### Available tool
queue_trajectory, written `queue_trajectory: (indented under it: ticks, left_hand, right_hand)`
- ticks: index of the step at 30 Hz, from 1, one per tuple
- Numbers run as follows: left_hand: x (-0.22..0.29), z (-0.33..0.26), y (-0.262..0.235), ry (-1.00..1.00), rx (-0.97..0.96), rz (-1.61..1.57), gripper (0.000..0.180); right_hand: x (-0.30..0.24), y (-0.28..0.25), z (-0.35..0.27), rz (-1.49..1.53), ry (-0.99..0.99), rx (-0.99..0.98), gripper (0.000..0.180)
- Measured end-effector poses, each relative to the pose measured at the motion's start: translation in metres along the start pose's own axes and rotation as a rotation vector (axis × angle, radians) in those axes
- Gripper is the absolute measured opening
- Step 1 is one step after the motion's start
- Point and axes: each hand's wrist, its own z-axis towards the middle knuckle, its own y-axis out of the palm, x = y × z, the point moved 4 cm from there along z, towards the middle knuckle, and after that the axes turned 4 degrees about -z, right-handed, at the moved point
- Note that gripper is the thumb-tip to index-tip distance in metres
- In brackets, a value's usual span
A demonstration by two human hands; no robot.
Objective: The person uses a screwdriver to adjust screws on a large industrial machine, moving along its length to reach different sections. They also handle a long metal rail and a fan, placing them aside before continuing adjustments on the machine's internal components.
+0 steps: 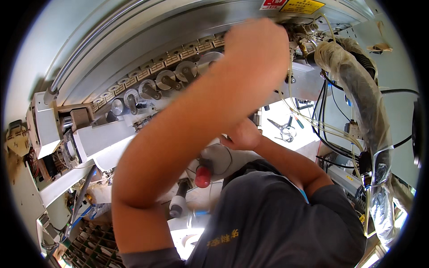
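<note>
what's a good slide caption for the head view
Left hand raised to a machine's upper housing by a wrapped hose; right hand lower, beside a red knob.

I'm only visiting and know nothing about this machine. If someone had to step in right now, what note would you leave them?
Left hand: raised to the upper part of the machine, near the yellow warning label and the bundle of thin cables; what it grips is hidden.
Right hand: lower, closed in a fist against the machine body; its grip is hidden too.
Nearby: a row of round rollers along the metal rail, a red knob below, scissors lying on the white surface, a wrapped hose on the right.
Done and left: not readable from this view; check what both hands are on before letting go.
</note>
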Motion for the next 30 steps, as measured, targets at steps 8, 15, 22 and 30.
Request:
queue_trajectory:
  ticks: [8, 15, 22, 30]
  left_hand:
    - [-0.046, 0.039, -0.061, -0.166, -0.105, 0.192, 0.023]
    - [-0.076, 0.009, -0.012, 0.022, 0.138, 0.115, 0.020]
    - [-0.103, -0.024, 0.008, -0.011, 0.208, 0.156, 0.023]
    - [-0.132, -0.058, 0.037, 0.067, 0.284, 0.041, 0.029]
  right_hand:
    - [0.001, 0.005, 0.003, 0.037, -0.002, -0.007, 0.031]
    - [0.007, 0.003, 0.004, 0.049, 0.041, -0.044, 0.036]
    - [0.003, 0.003, 0.007, 0.060, 0.019, -0.093, 0.040]
    - [0.001, 0.002, 0.009, 0.048, 0.043, -0.157, 0.045]
